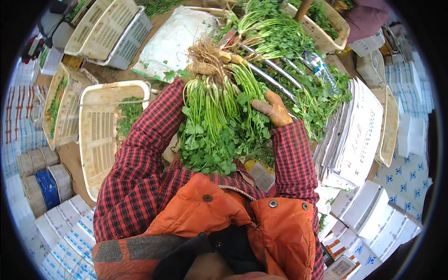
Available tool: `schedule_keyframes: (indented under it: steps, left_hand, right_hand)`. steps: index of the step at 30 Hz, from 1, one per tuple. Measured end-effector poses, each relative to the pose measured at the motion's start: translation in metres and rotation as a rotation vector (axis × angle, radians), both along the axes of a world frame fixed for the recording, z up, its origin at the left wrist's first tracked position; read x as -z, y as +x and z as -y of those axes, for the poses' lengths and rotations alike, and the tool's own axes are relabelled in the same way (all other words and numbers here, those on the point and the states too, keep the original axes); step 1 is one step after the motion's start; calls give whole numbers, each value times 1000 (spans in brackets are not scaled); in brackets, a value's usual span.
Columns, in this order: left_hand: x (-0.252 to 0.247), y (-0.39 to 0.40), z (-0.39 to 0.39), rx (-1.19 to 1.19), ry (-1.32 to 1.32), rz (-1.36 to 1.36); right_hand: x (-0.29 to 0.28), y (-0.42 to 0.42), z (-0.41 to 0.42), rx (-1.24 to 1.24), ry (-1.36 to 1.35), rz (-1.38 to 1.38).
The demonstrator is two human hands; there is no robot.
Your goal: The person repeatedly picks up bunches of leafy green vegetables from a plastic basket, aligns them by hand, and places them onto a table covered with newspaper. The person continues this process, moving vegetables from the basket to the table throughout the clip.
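Observation:
A bunch of coriander [218, 115] hangs in front of my chest, roots [206, 52] up and leaves toward me. My left hand [203, 69], in a tan glove, grips it by the root end. Its thumb lies across the near side and fingertips show past the roots. My right hand [274, 108], also gloved, is at the bunch's right edge, its thumb against the leaves and its other fingers partly hidden behind stems. Beyond the hands, more coriander [262, 28] lies heaped over shiny metal bars [269, 66].
A pale plastic crate [99, 154] with some greens stands at left. A white woven sack [175, 42] lies ahead. At right are a plastic bottle [320, 71] and a stack of printed paper sheets [350, 140]. White boxes [364, 224] stand behind right. Another person's sleeve [365, 17] shows top right.

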State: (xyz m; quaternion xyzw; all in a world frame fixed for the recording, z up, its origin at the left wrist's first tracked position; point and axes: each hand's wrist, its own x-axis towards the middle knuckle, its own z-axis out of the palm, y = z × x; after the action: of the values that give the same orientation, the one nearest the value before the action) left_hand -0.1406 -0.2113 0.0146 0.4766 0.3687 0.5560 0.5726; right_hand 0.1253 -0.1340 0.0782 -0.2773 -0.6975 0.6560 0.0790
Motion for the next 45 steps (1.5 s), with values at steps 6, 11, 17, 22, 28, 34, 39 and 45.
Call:
schedule_keyframes:
  steps: [6,11,17,22,28,34,39,45]
  left_hand:
    - [-3,24,-45,55,-12,-4]
    - [10,14,-66,102,5,-1]
    - [31,-15,-72,200,-15,-3]
    - [42,-30,-81,227,22,-87]
    - [53,-18,-101,337,34,-98]
    - [75,-26,-105,260,-92,-98]
    - [91,-30,-101,124,-197,-188]
    - [86,-29,-90,71,-170,-175]
  right_hand:
    - [-3,30,-36,165,-55,-114]
    - [9,-4,-35,215,309,-131]
    - [33,-18,-45,502,234,136]
    - [72,-13,-39,482,289,119]
    - [99,-29,-40,425,316,130]
    - [21,-31,-33,260,1162,208]
    - [10,-61,25,-517,1004,624]
    - [29,-81,6,-471,1032,736]
